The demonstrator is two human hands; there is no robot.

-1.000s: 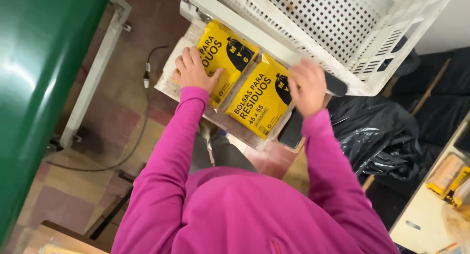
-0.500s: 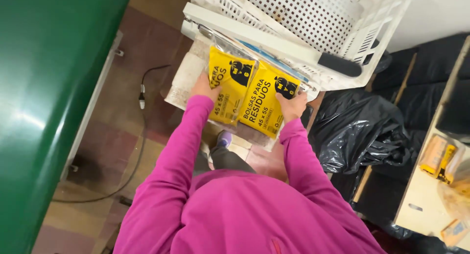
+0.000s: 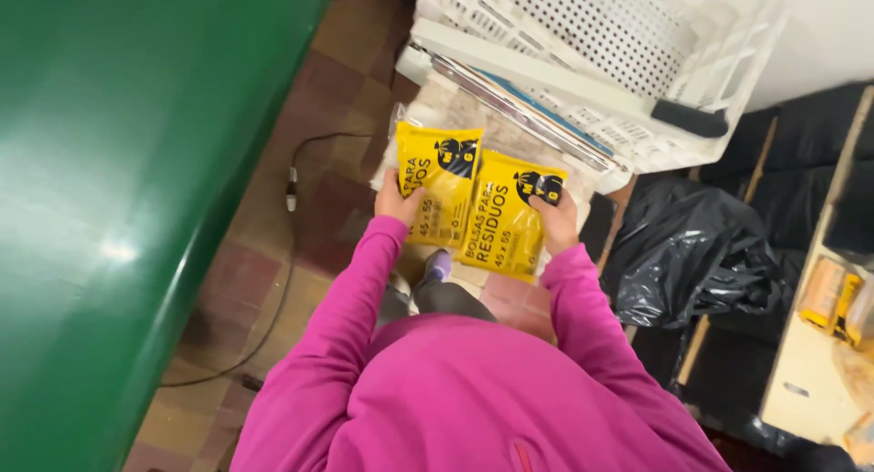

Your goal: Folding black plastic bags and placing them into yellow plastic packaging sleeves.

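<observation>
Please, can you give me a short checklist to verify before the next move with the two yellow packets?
1. Left hand grips the left packet at its edge: ok.
2. Right hand grips the right packet at its edge: ok.
3. Packets lie side by side, slightly overlapping, neither slipping: ok.
4. White crate ahead is free of the packets: ok.
5. Cable on the floor is away from the shoe: ok.
6. Packets are sealed and undamaged: cannot tell.
</observation>
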